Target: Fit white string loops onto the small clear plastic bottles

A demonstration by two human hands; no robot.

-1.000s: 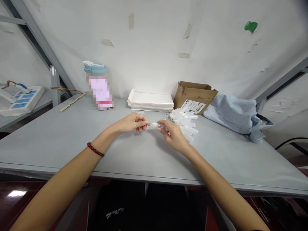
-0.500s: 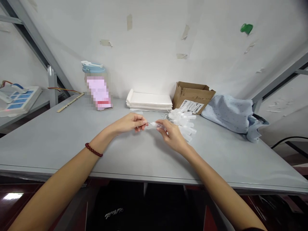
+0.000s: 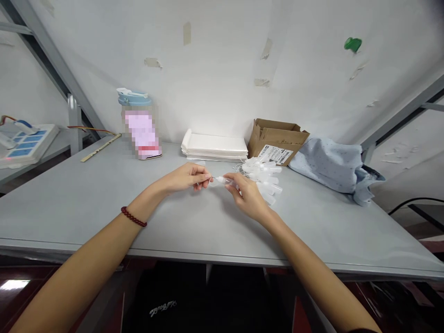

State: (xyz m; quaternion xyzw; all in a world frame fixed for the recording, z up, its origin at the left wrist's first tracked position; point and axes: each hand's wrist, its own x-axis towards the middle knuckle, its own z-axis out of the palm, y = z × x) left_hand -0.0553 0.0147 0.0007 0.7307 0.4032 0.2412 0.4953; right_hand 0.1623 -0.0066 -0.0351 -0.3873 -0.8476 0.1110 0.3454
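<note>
Translucent plastic piece (image 3: 220, 180), and it's dead centre of the dial, over the grey desk (image 3: 208, 222)! Cardboard box (image 3: 275, 137) stands at two o'clock, white stack (image 3: 217, 143) at twelve, heap of similar pieces (image 3: 262, 175) at three. Right hand (image 3: 248, 194), near four: fingers pinch its clear end. Left hand (image 3: 190, 178), nine: fingers close on a thin strand (image 3: 214, 177) by the white tip.

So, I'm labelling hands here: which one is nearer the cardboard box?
Right. The right hand is on the near side of the cardboard box, slightly left of it; the left hand is farther off to the left.
</note>
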